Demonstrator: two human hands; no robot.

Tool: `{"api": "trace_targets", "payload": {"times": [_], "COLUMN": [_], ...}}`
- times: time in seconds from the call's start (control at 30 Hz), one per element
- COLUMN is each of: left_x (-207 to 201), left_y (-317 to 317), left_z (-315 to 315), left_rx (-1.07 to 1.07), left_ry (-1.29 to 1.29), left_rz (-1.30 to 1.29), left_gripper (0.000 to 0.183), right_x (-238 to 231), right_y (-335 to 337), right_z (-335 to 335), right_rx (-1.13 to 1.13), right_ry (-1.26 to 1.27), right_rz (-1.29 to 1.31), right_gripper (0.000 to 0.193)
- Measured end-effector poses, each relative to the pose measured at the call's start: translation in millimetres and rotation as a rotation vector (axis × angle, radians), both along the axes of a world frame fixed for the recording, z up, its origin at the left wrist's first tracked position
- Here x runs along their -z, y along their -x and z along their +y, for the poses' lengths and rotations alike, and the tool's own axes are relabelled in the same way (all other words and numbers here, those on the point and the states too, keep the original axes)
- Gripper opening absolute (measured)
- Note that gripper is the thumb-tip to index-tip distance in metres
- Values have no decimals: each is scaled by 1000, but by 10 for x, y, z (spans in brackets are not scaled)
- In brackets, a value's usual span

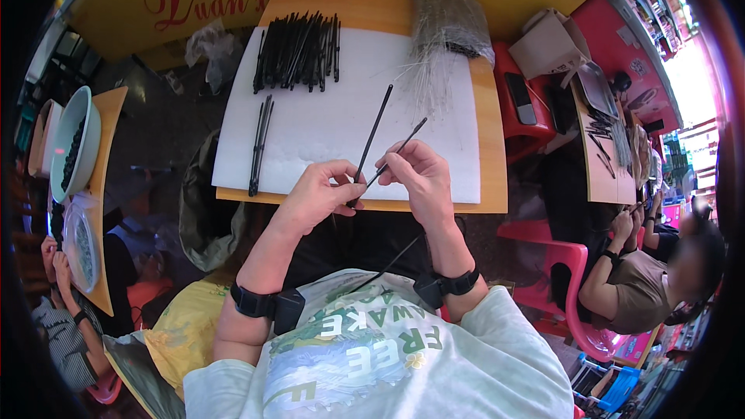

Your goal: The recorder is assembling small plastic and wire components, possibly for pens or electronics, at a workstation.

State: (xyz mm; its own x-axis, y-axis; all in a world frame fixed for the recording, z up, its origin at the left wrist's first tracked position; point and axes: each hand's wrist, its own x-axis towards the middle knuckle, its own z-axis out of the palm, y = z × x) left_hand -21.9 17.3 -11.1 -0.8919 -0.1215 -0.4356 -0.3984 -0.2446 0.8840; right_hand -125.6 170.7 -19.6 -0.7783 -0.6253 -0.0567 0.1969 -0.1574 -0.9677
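Note:
Over the near edge of the white board (372,136), both my hands work close together. My left hand (320,192) pinches a long thin black rod (377,126), which slants up and away to the right. A second thin black rod (405,140) is pinched between the thumb and fingers of my right hand (423,178); its lower end meets the first rod near my left fingertips. How the two ends join is hidden by the fingers. At the board's far left lies a dense row of black rods (299,53). A few more rods (261,147) lie together nearer me.
A clear bag (450,19) sits at the board's far right, with thin transparent strands (431,81) spilling from it. A red stool (520,101) holds a phone (521,98) and a cardboard box (549,43). Co-workers sit at tables on both sides; a pale bowl (87,155) stands left.

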Motion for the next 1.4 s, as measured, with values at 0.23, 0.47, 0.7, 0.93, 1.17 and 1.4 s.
{"api": "trace_targets", "payload": {"times": [0.23,0.47,0.7,0.93,1.17,1.4], "left_x": [-41,-24,11,122,175,452], "left_y": [1,33,33,1,-264,-875], "left_z": [-6,32,36,-65,-325,-1142], "left_rx": [-6,53,97,106,-161,-544], "left_ry": [19,42,57,-49,202,570], "left_rz": [-1,-50,-89,-89,76,-130], "left_gripper": [14,23,26,24,33,39], "right_x": [45,42,100,116,178,-1050], "right_y": [-10,-65,-127,-144,-5,-576], "right_z": [-42,-45,-65,-133,-622,-486], "right_rx": [44,62,67,20,-88,-716], "right_ry": [57,32,-30,-67,-161,157], "right_rz": [28,115,196,289,161,267], "right_gripper": [7,10,11,21,33,27]}}
